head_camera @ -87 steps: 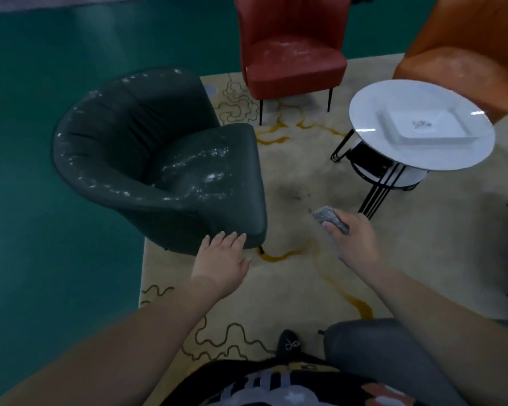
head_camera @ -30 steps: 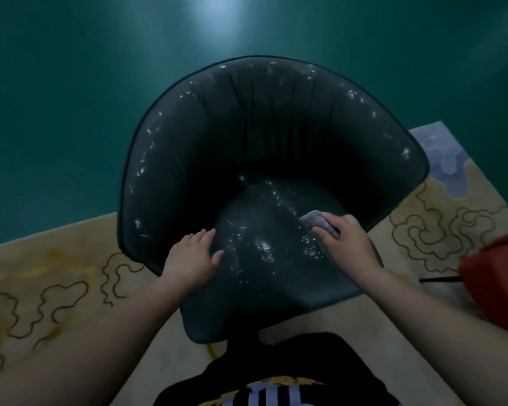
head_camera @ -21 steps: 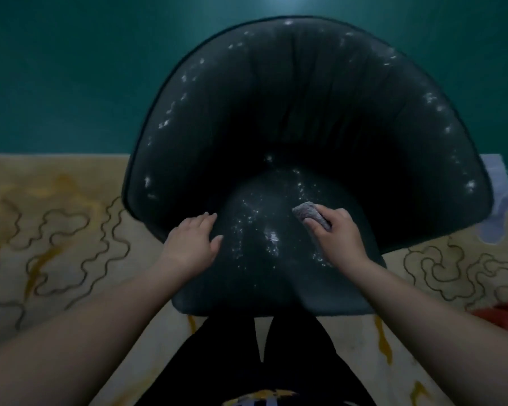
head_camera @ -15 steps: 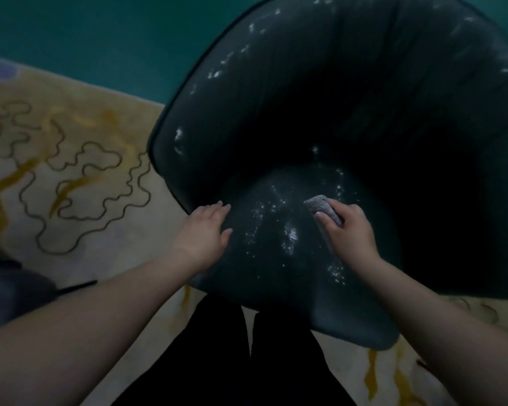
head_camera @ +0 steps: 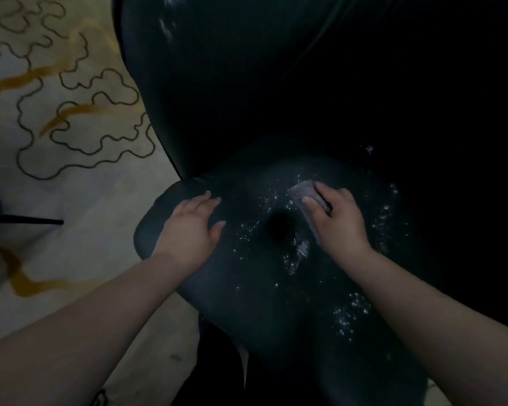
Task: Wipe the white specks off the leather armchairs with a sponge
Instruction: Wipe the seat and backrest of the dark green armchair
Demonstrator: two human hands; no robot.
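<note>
Resting on one armchair [head_camera: 217, 288]: two hands, one sponge [head_camera: 304, 190].

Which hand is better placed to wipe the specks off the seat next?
The right hand: it already holds the sponge against the seat, among the white specks. The left hand rests flat, holding nothing.

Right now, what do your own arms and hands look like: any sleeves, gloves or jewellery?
Both forearms are bare right to the bottom frame edge, with no sleeve in view. The left hand and right hand wear no gloves, and I can see no watch, bracelet or ring on either. The nails look short and unpainted, though the dim light makes fine detail hard to tell.
</note>
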